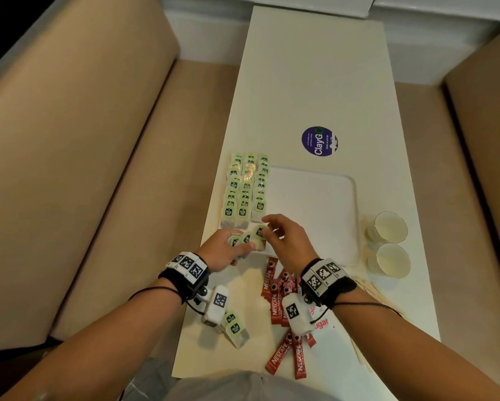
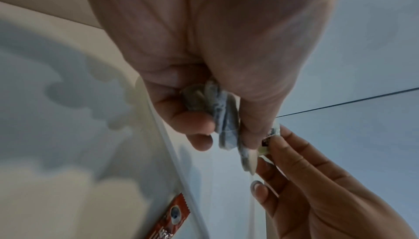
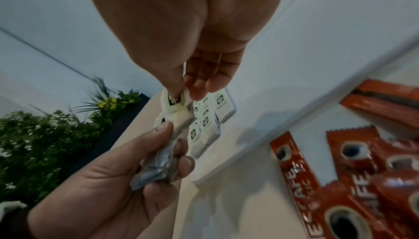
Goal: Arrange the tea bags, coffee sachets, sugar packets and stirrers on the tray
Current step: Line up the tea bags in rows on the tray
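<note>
Head view showed the left hand [image 1: 224,251] clutching a small bunch of tea bags [image 1: 244,240] over the tray's [image 1: 324,204] near left corner, rows of laid tea bags [image 1: 244,189] just beyond it. Right hand [image 1: 283,238] pinched the top bag's tag [image 3: 174,99], a grip only the right wrist view made plain. Coffee sachets [image 1: 277,290] lay beneath the right wrist, two paper cups [image 1: 389,244] farther right.
</note>
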Demonstrator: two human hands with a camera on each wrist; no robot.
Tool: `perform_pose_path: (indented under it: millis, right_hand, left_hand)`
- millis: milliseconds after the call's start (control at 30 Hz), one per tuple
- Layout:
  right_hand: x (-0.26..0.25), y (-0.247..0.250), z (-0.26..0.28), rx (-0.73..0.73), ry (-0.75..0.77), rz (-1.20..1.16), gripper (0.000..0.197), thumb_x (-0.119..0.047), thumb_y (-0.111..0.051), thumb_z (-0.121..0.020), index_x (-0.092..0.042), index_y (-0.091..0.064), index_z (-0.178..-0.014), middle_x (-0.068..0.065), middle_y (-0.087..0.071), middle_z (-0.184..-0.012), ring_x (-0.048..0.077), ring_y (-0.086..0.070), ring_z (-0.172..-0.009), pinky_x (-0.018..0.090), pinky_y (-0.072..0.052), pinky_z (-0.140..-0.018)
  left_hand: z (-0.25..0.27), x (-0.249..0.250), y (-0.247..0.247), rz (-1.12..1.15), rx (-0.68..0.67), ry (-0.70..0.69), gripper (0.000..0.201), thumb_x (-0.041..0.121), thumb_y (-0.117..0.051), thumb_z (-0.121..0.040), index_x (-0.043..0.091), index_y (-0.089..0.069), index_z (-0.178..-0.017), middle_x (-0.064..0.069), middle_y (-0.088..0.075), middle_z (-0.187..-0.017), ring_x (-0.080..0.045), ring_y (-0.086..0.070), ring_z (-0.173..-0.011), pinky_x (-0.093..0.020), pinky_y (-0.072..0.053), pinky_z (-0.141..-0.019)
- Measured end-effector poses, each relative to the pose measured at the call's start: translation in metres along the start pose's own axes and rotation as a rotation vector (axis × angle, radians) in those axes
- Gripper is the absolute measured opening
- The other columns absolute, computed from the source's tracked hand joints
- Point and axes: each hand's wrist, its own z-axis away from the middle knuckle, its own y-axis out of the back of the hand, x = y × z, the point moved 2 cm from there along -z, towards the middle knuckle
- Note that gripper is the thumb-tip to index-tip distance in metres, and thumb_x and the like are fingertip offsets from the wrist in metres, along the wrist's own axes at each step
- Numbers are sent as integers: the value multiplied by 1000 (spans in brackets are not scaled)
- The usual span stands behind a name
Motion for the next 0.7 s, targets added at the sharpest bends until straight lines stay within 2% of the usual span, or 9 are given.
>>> perform_pose_path:
  millis: [100, 200, 267, 333, 400, 433, 533, 600, 700]
  right_hand:
    - [11, -4, -5, 4, -66, -12, 23, -38, -64, -98, -25, -66, -116, -9, -67, -95, 7, -62, -76, 21, -52, -74]
    - [22, -11, -9, -70, -80, 7, 21, -42, -65, -97, -22, -72, -95, -6, -68, -80, 7, -58, -66, 32, -53, -71]
    - [24, -16, -11, -102, -76, 26, 25, -41, -64, -98, -19, -72, -87, -1, -66, -73, 14, -59, -64, 38, -54, -69]
    - [24, -17, -15, -108, -73, 45, 28, -39, -63, -99, -17, -72, -85, 2, -65, -71, 18, -59, -63, 37, -52, -65]
    - [26, -18, -23, -88, -81, 84, 29, -37, -62, -100, -15, -72, -83, -3, -60, -66, 11, -51, -58, 27, -43, -59]
    - [29, -17, -28, -68, -93, 108, 30, -37, -62, -100, -14, -71, -82, -4, -60, -65, 9, -50, -58, 25, -40, -58]
    - [37, -18, -43, -30, -136, 209, 32, -37, -60, -100, -14, -66, -79, -4, -61, -67, 13, -53, -60, 26, -38, -56]
    - [42, -21, -51, -47, -179, 266, 30, -37, -59, -100, -15, -67, -82, -4, -66, -74, 16, -59, -66, 28, -42, -57]
    - [46, -26, -59, -60, -228, 304, 29, -39, -60, -99, -16, -70, -83, -2, -70, -79, 18, -63, -69, 33, -53, -63]
  left_hand:
    - [-7, 0, 1, 62, 26, 9, 40, 25, -73, -92, 20, -59, -129, 5, -69, -78, -3, -55, -62, -24, -47, -58]
    - [-16, -6, 7, 91, 57, 41, 49, 27, -76, -89, 23, -55, -133, 2, -71, -87, -4, -57, -64, -27, -48, -62]
    - [-21, -7, 9, 85, 46, 48, 48, 27, -76, -89, 21, -57, -133, 1, -70, -89, -5, -58, -66, -27, -49, -62]
    - [-23, -5, 10, 69, 49, 50, 44, 27, -74, -91, 20, -57, -131, 1, -70, -89, -2, -60, -62, -24, -50, -59]
    - [-27, -6, 14, 63, 85, 73, 42, 25, -71, -93, 23, -54, -131, -3, -70, -89, -1, -60, -54, -22, -50, -56]
    - [-30, -8, 16, 73, 103, 88, 43, 25, -70, -94, 23, -53, -134, -6, -71, -91, -4, -60, -55, -23, -50, -56]
    - [-38, -11, 21, 112, 120, 127, 45, 22, -70, -94, 19, -53, -135, -10, -73, -101, -21, -68, -73, -29, -55, -60]
    - [-41, -12, 22, 107, 111, 139, 41, 19, -69, -94, 20, -53, -133, -8, -73, -99, -25, -71, -80, -30, -58, -60]
    - [-44, -10, 22, 79, 91, 136, 37, 19, -68, -94, 15, -57, -129, -9, -74, -98, -25, -73, -79, -32, -59, -61]
